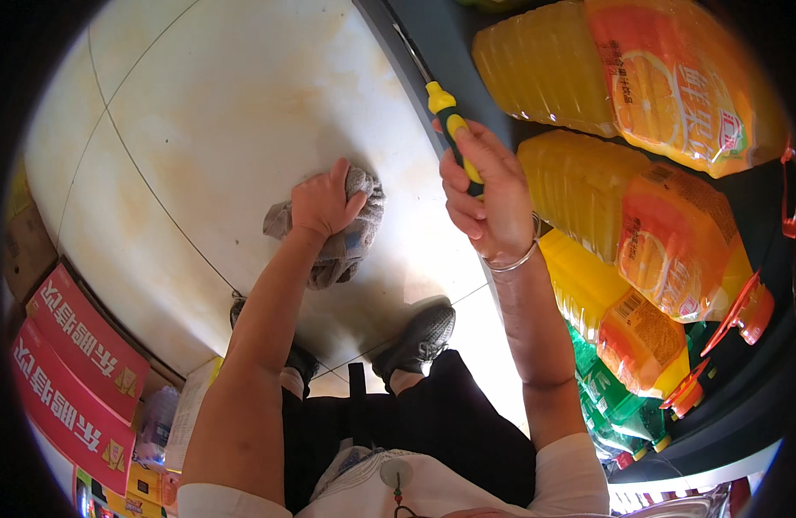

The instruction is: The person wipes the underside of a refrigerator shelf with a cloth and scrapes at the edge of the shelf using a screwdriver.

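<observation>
My left hand (322, 200) is closed round a crumpled grey-brown cloth (350, 246), held out over the pale tiled floor. In my right hand (488, 194) is a screwdriver (456, 129) with a yellow and dark green handle. My fingers wrap the handle, and its metal shaft points up and away along the edge of a dark grey shelf (475, 65). Large bottles of orange drink (579, 186) with red carrying handles stand just right of that hand. The tip of the shaft runs up to the top edge of the picture.
Green bottles (618, 397) stand nearer to me past the orange ones. Red cartons (78, 380) are stacked at the left, with a clear plastic-wrapped item (158, 423) beside them. My dark shoes (419, 338) are on the tiled floor (216, 112).
</observation>
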{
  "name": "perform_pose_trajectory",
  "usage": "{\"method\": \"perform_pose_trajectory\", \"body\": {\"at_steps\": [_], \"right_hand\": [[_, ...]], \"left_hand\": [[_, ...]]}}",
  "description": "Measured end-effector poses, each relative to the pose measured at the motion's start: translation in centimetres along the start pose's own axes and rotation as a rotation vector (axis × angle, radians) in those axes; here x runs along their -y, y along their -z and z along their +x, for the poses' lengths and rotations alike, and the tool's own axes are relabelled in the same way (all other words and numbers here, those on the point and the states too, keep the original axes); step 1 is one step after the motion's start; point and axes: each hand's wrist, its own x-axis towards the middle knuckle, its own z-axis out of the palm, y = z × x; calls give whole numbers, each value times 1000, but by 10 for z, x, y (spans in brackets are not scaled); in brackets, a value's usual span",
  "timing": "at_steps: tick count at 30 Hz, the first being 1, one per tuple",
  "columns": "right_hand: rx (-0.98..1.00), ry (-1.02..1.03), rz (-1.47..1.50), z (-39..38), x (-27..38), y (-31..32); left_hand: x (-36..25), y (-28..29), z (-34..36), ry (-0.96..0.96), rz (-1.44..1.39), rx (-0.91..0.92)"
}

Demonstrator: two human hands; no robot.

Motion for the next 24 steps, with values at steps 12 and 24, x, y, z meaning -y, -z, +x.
{"method": "perform_pose_trajectory", "body": {"at_steps": [12,24], "right_hand": [[-234,509,-916,-59,-37,20],[-361,822,-1171,-52,-33,29]], "left_hand": [[1,-1,2,19,13,-3],[3,-3,0,-17,30,-61]]}}
